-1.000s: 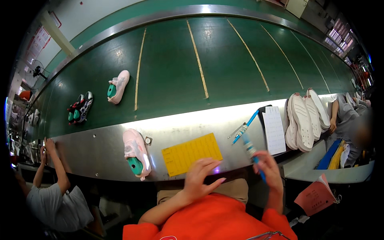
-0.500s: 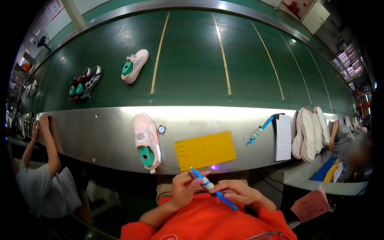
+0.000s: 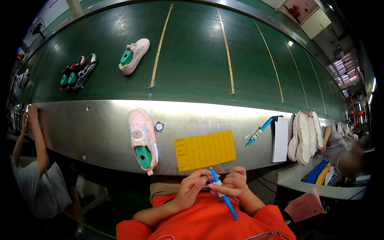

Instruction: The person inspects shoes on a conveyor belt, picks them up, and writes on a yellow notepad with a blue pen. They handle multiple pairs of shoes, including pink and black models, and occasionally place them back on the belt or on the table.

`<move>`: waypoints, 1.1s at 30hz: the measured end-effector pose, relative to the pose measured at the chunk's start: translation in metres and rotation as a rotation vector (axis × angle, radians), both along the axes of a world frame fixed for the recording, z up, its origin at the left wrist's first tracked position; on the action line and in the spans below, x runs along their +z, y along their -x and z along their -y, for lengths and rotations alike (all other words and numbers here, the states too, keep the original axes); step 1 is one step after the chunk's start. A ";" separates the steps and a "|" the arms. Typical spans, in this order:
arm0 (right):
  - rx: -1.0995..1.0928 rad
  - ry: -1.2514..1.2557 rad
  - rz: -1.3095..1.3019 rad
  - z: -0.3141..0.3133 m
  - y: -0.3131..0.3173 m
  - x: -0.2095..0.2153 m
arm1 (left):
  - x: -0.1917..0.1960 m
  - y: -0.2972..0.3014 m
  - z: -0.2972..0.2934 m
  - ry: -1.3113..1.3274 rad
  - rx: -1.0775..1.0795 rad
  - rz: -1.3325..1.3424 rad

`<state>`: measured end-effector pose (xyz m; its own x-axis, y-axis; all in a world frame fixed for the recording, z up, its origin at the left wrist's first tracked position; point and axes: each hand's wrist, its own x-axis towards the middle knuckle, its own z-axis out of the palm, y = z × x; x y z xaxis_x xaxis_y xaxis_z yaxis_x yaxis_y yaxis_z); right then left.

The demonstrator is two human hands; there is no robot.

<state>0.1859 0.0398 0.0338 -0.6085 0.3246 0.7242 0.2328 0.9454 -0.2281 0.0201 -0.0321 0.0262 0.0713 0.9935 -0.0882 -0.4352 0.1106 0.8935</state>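
Observation:
In front of my red shirt a blue pen (image 3: 229, 206) is tilted, with a pale band wound around its middle. My left hand (image 3: 189, 189) has its thumb and fingers pinched at the pen's upper part, where a thin shiny piece shows beside it. My right hand (image 3: 236, 184) is closed around the wound part, fingers curled. A yellow printed card (image 3: 205, 151) lies just beyond my hands on the metal ledge (image 3: 108, 136). Left of it rests a pink shoe (image 3: 140, 125) with a green insert, and a small square piece (image 3: 159, 127) is beside the shoe.
A second blue pen (image 3: 260, 131), a white paper pad (image 3: 281, 140) and several white soles (image 3: 306, 138) are on the ledge's right. Another pink shoe (image 3: 135, 56) and a dark pair (image 3: 78, 73) sit on the green belt (image 3: 192, 52). Other people's arms (image 3: 37, 134) reach in at both sides.
The pen has turned more upright between my hands. My right hand has risen and its fingers have curled more. The dark pair and far pink shoe appear slightly higher and further left.

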 end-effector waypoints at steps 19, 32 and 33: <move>0.107 1.692 -0.505 0.016 0.014 0.004 | 0.007 0.025 -0.010 -0.506 0.114 -0.953; 0.102 1.667 -0.961 0.029 0.023 -0.016 | -0.010 0.000 -0.003 -0.476 0.181 -0.448; 0.089 1.662 -0.985 0.029 0.027 -0.008 | -0.013 -0.002 0.000 -0.439 0.214 -0.418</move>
<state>0.1588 0.0107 0.0256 -0.2930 0.9384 -0.1830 -0.5479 -0.3217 -0.7722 0.0223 -0.0319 0.0136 -0.0848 0.9320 0.3524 -0.0126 -0.3546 0.9349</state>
